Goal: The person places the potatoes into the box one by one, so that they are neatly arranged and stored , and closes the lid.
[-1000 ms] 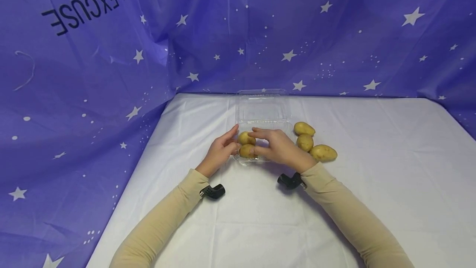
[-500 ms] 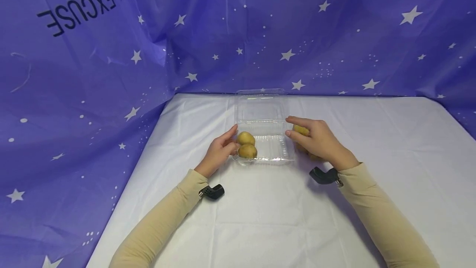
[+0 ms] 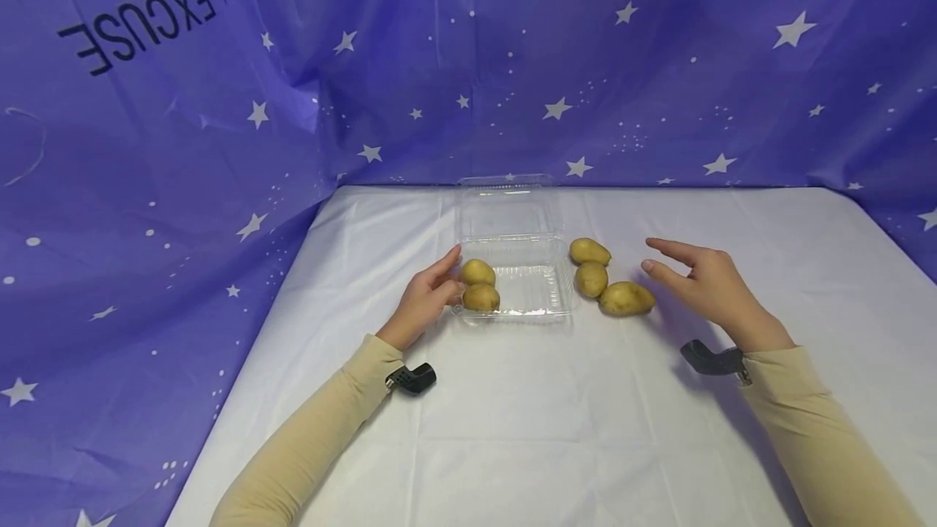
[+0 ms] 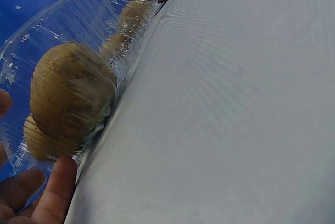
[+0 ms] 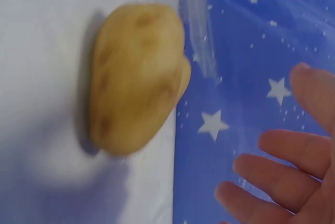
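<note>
Potatoes (image 3: 626, 299) yel-brn w/ dk spots (image 5: 106, 124); box (image 3: 533, 289) clear; cloth (image 3: 512, 429) wht; sleeves (image 3: 315, 437) beige; backdrop (image 3: 586, 47) purple-blue w/ wht stars (image 3: 794, 29).

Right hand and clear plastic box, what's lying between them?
Three potatoes lie on the white cloth between the right hand and the clear plastic box; the head view shows this.

On a table (image 3: 512, 429), between the left hand (image 3: 422, 298) and the right hand (image 3: 708, 281), a box (image 3: 530, 287) is set, its lid (image 3: 508, 211) behind. Two potatoes (image 3: 481, 298) are contained at its left; three loose potatoes (image 3: 591, 279) are grouped to its right.
</note>
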